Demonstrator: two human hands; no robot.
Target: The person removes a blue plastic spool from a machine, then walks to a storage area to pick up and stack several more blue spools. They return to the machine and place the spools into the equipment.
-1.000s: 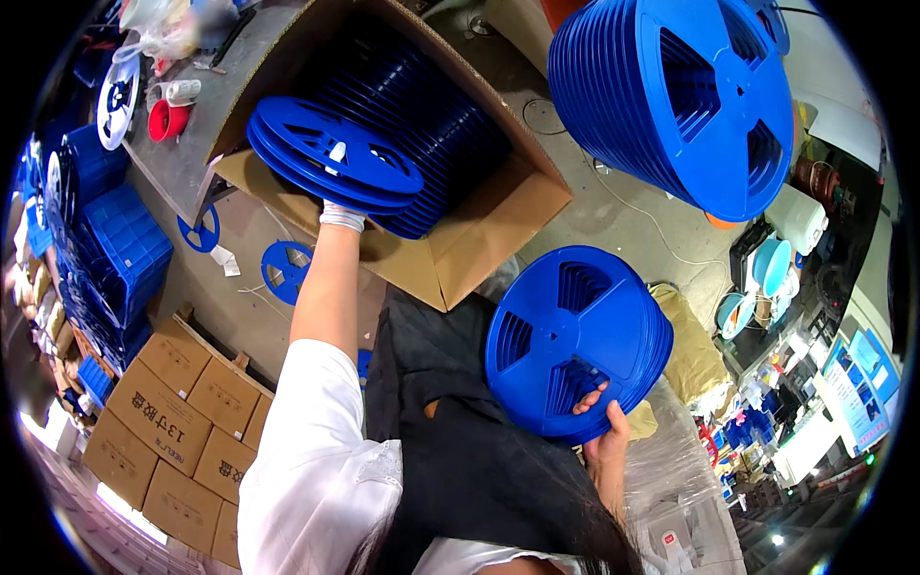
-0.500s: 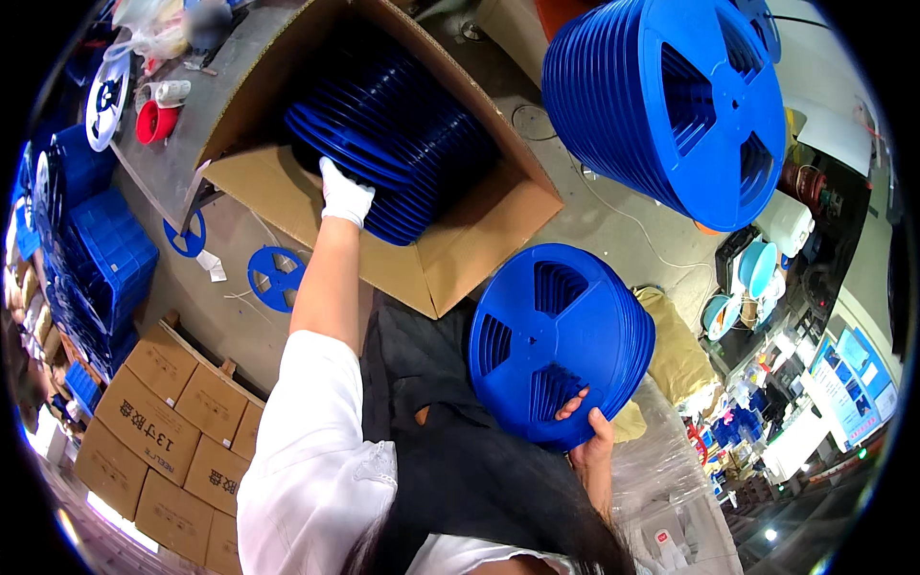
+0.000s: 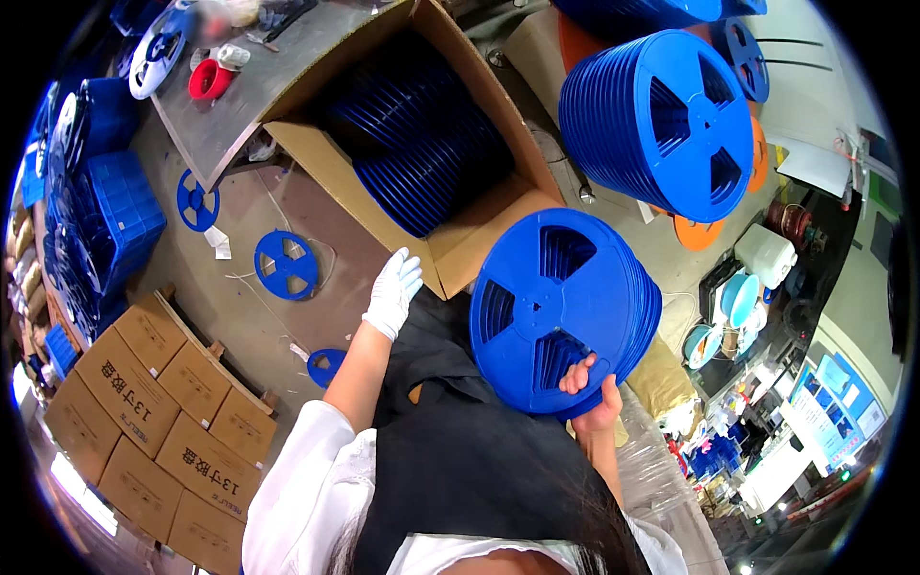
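Observation:
My left hand, in a white glove, is in the air just outside the near edge of an open cardboard box. Its fingers are stretched out and nothing is in them. Inside the box lie rows of blue plastic reels, packed on edge. Bare, my right hand grips the lower rim of a thick stack of blue reels, fingers curled through a cutout in the front reel. This stack is tilted in front of my body, to the right of the box.
Another stack of blue reels stands beyond to the right, with an orange reel beneath. A metal table holds a red roll. Loose blue reels lie on the floor. Cartons and a blue crate are at left.
My left hand has let go of the reels in the box and come out toward me, fingers now extended. The right hand still grips its stack. The whole view has shifted.

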